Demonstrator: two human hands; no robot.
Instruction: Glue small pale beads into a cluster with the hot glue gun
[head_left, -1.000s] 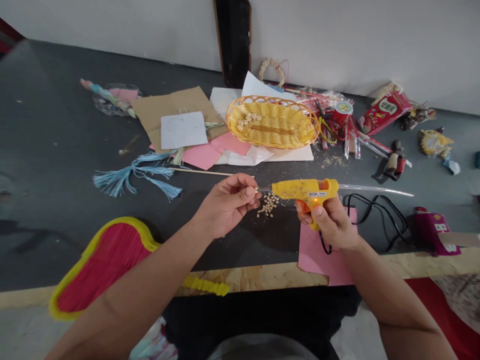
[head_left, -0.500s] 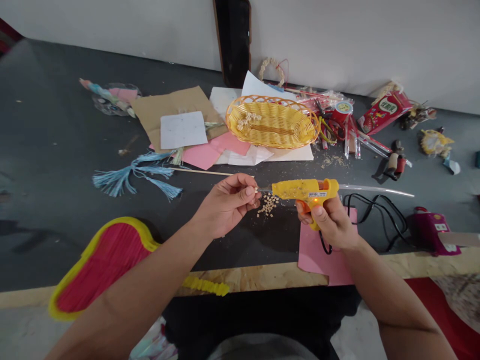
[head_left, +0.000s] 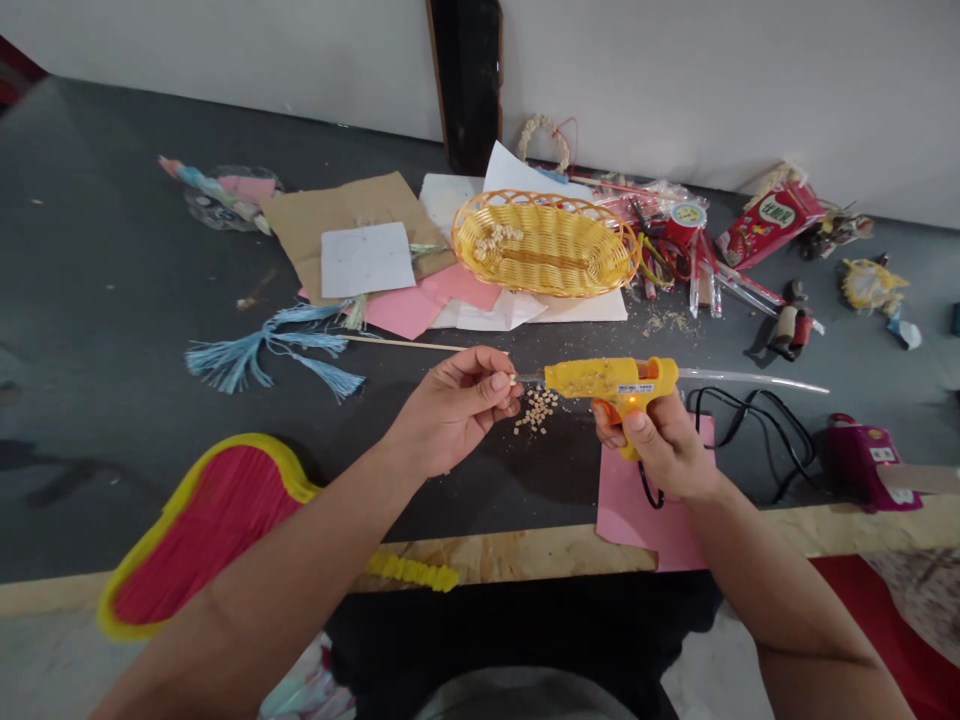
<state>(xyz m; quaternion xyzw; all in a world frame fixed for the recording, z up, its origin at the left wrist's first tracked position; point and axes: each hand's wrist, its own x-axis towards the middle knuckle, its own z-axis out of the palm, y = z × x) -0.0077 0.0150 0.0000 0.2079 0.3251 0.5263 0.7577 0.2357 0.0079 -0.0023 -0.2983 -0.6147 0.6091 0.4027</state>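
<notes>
Table spans the frame. Right of centre, the gun points left, the right hand wrapped around its grip, presumably for aim. At centre, the left hand, nearly closed beside loose pieces, pinches a bit by the nozzle, seemingly to steady it.

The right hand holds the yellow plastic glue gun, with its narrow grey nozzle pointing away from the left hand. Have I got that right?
Not quite: the narrow grey nozzle points toward the left hand, not away from it, as the head view shows. The right hand does hold the yellow plastic glue gun.
</notes>
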